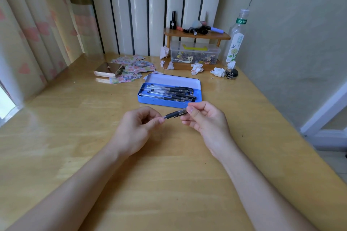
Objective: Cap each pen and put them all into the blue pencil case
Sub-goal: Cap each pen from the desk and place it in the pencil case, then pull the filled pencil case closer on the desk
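Observation:
The blue pencil case [150, 100] lies open on the wooden table, its lid tipped back, with several capped black gel pens [170, 93] inside. Just in front of it I hold one more black pen [174, 114] between both hands. My left hand [138, 127] pinches its left end with thumb and forefinger. My right hand [204, 118] grips the right end, where a clear cap with a black clip sits over the pen. The rest of the barrel is hidden inside my left fist.
At the back left lie a shiny metal box [109, 71] and scattered patterned papers [134, 67]. A wooden shelf [197, 35] with cosmetics, a clear storage box [195, 53], crumpled tissues [217, 71], keys [231, 74] and a plastic bottle [235, 41] stand at the back right.

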